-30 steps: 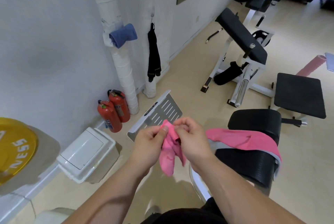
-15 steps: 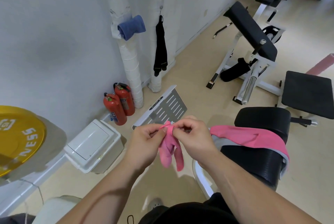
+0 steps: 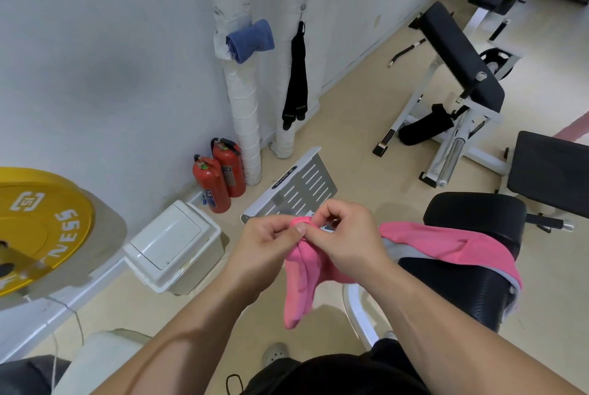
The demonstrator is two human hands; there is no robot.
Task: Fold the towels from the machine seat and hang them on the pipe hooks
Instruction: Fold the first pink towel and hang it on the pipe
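The left hand (image 3: 267,241) and right hand (image 3: 347,235) both pinched the top of the pink towel (image 3: 299,292), which hung straight down. The pipe (image 3: 242,107) stood far off, nearer the left hand.

One wide-angle view, worn on the person's head, faces forward and steeply down. The left hand (image 3: 264,244) and right hand (image 3: 347,241) sit close beneath it at mid-frame, reaching in from the bottom edge. The wall (image 3: 95,59) fills the left side and the floor (image 3: 366,107) recedes toward the upper right.
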